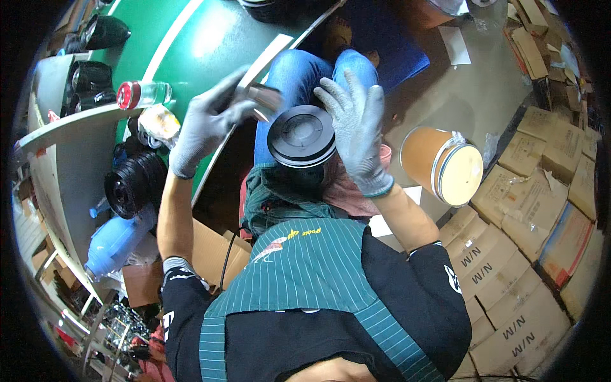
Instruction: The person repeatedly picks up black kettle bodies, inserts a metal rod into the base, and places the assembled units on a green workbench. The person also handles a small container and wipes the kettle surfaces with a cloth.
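A round black part [301, 135] with a raised centre and stepped rim rests over my lap. My right hand [356, 130], in a grey glove, is beside its right edge. Its fingers are stretched out and hold nothing; whether the palm side touches the rim, I cannot tell. Up and to the left of the part, my gloved left hand [207, 121] is closed on a small shiny brownish piece [263, 100]. Motion blurs that piece, so its kind is unclear. The left hand is in front of the green table's edge.
On the green table [184, 48], a red-lidded clear jar [144, 94] lies on its side. Stacked black rings [135, 183] and a blue bottle [118, 245] are at the left. A brown drum [426, 156] stands at the right, before stacked cartons [528, 204].
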The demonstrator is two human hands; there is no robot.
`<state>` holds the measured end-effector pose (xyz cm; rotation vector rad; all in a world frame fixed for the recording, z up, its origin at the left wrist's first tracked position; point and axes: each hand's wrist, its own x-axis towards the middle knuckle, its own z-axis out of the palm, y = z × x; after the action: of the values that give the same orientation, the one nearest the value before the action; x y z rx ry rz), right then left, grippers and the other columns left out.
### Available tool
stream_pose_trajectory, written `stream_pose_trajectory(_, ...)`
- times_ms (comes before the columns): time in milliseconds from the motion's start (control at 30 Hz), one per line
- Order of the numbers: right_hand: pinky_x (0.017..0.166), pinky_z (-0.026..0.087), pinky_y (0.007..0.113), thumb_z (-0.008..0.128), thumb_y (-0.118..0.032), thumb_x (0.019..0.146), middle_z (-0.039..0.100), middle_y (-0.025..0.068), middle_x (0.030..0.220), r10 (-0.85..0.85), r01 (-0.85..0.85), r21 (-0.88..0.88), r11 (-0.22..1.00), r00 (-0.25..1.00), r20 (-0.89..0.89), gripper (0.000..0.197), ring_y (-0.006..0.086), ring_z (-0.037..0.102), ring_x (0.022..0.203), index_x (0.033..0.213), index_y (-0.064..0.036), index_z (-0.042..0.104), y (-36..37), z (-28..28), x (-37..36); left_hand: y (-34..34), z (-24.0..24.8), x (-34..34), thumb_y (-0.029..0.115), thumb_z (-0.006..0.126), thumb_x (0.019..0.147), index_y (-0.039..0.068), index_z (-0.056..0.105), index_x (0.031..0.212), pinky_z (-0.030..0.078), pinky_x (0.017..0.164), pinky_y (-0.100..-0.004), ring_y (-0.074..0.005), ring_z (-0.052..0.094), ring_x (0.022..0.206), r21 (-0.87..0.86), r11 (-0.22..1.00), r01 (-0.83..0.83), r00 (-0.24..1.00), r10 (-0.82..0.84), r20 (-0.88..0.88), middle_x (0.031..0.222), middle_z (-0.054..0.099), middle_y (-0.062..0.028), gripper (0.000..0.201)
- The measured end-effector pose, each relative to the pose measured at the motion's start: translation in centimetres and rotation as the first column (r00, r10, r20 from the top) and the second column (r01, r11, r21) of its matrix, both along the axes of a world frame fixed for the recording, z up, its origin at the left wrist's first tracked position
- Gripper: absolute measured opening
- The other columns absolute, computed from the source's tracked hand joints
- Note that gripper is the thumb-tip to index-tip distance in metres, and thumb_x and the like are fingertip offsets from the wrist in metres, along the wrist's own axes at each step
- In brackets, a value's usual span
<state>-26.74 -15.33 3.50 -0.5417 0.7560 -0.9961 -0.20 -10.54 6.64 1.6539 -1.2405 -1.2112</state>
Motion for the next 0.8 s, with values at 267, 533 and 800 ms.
stream_pose_trajectory(267,0.111,0.055,0.044,0.059,-0.019,0.108,0.07,0.0202,0.134,0.461,-0.465,-0.076,0.882,0.885,-0.061,0.045,0.0325,0.067,0.129,0.151,-0.0082,0.054,-4.5,-2.6,-0.8,1.6,4.7,-6.9,0.02,0.077,0.094,0.0,0.037,0.164,0.059,0.093,-0.0452,-0.0386,0.072,0.11,0.01,0.894,0.449,0.709,-0.363,0.605,0.123,0.071,-0.024,0.083)
stream_pose_trajectory(533,0.091,0.062,0.033,0.058,-0.023,0.109,0.078,0.0122,0.104,0.822,-0.827,-0.174,0.535,0.462,0.332,0.048,0.0197,0.075,0.096,0.142,0.0109,0.06,-6.6,-5.6,6.8,3.6,7.1,-18.6,0.062,0.073,0.087,-0.008,0.033,0.164,0.015,0.129,-0.0661,-0.049,0.027,0.159,-0.23,0.908,0.349,0.725,-0.107,0.68,0.168,0.036,-0.0281,0.111)
stream_pose_trajectory(800,0.093,0.06,0.034,0.046,-0.024,0.113,0.081,0.013,0.109,0.657,-0.649,-0.14,0.747,0.754,0.008,0.038,0.0198,0.076,0.101,0.13,0.0023,0.069,-6.2,-6.7,-0.2,5.0,4.2,-13.6,0.049,0.071,0.096,-0.004,0.034,0.164,0.02,0.128,-0.064,-0.0514,0.033,0.155,-0.317,0.929,0.189,0.77,0.06,0.636,0.163,0.04,-0.0283,0.093)
